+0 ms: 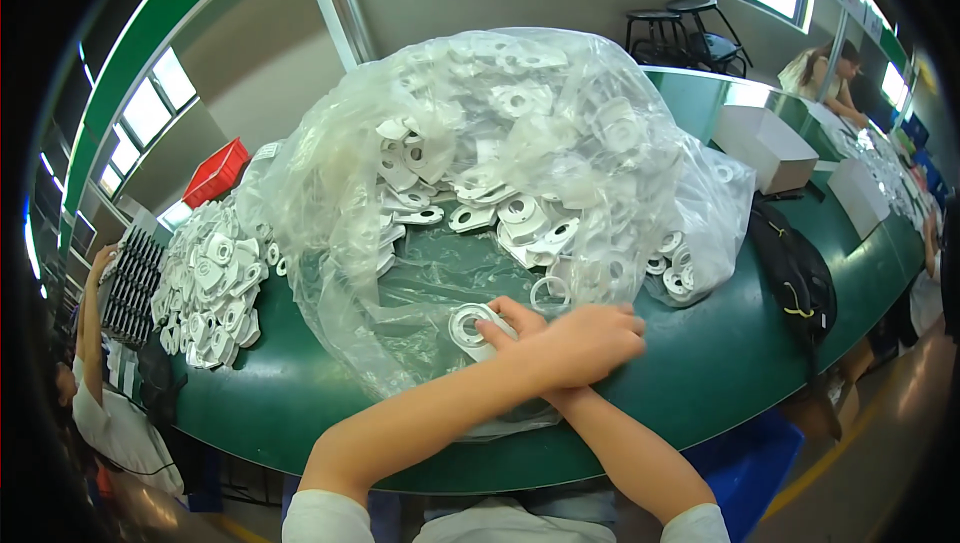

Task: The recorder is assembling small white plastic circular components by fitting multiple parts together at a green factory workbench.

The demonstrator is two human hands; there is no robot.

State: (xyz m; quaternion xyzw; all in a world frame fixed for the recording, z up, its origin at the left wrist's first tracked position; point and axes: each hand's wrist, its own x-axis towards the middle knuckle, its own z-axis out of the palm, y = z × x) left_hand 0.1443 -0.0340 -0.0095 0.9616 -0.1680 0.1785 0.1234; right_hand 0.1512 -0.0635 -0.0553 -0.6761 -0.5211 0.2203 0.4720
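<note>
Near the middle of the counter's (250, 408) near edge, 1 white part (464, 339) angles its ring end toward the far left, its long axis slanting back nearward. It looks smooth, plastic, with concentric rings; a crinkled clear bag (335, 193) spreads toward the far edge. Forearms (430, 418) crossed, the right hand (520, 321) pinches the part; the left hand (598, 345) curls, any contents hidden.

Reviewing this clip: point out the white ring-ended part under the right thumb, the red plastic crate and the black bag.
White ring-ended part (461, 331): head view, left side of its ring.
Red plastic crate (215, 178): head view, its visible side.
Black bag (797, 273): head view, middle of its body.
</note>
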